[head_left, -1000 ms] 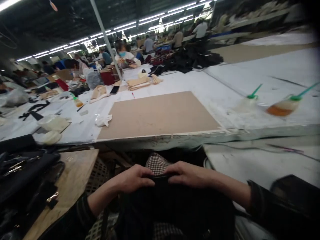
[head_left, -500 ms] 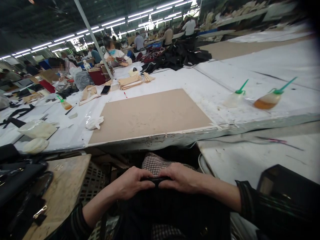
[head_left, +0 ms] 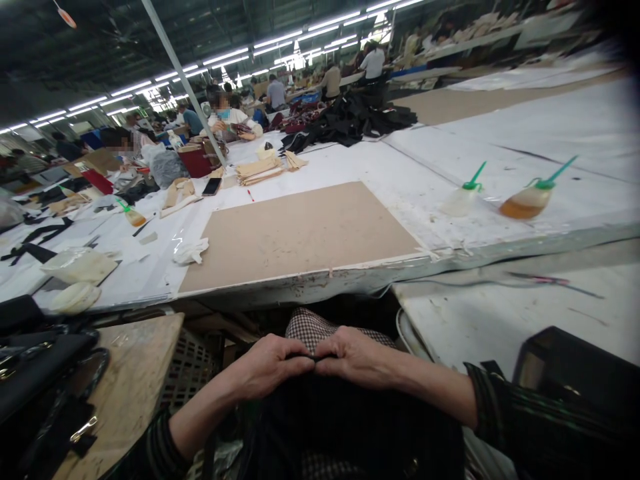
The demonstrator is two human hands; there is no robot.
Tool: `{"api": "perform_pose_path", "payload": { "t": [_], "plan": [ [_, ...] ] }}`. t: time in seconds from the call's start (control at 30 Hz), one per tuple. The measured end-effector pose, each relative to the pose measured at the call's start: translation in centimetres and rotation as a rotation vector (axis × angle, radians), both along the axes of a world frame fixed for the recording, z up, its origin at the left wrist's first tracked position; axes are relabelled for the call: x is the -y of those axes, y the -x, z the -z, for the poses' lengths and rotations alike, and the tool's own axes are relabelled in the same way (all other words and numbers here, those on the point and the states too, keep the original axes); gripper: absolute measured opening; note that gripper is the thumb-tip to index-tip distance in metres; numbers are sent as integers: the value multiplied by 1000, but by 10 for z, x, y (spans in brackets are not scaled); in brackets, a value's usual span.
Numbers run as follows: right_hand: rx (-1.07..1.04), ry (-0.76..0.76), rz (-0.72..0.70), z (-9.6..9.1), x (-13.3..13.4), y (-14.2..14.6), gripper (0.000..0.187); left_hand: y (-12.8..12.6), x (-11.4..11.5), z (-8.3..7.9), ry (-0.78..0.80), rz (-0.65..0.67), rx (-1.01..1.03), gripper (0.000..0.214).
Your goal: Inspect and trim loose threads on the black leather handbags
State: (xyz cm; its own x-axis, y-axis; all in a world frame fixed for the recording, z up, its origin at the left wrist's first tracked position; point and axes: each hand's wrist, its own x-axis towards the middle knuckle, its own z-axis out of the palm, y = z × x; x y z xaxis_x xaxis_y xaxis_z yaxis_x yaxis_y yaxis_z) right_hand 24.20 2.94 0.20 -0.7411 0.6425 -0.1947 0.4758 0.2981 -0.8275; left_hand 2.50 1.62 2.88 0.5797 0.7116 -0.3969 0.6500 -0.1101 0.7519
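Observation:
A black bag with a small gold-coloured fitting lies on my lap, over checked cloth. My left hand pinches its upper edge between thumb and fingers. From the other side, my right hand grips the same edge. The thumb tips almost meet at the middle. Most of the bag is dark, so its details cannot be made out.
A brown board lies on the white worktable ahead. Two squeeze bottles with green spouts stand at right. Black bags rest on a wooden board at left. Another black bag sits at right, near tweezers. Co-workers sit beyond.
My hands have come slightly closer together along the bag's edge, narrowing the gap between the thumbs. The camera's view has tilted a little.

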Motion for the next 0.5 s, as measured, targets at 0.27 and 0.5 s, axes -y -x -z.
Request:
{"api": "perform_pose_path", "payload": {
  "t": [0.27,0.5],
  "plan": [
    [23,99,-46,0,-5,-10,15,10,3,11,256,-139,128,29],
    [-52,94,-68,2,-5,-10,20,6,-4,11,157,-29,58,34]
  ]
}}
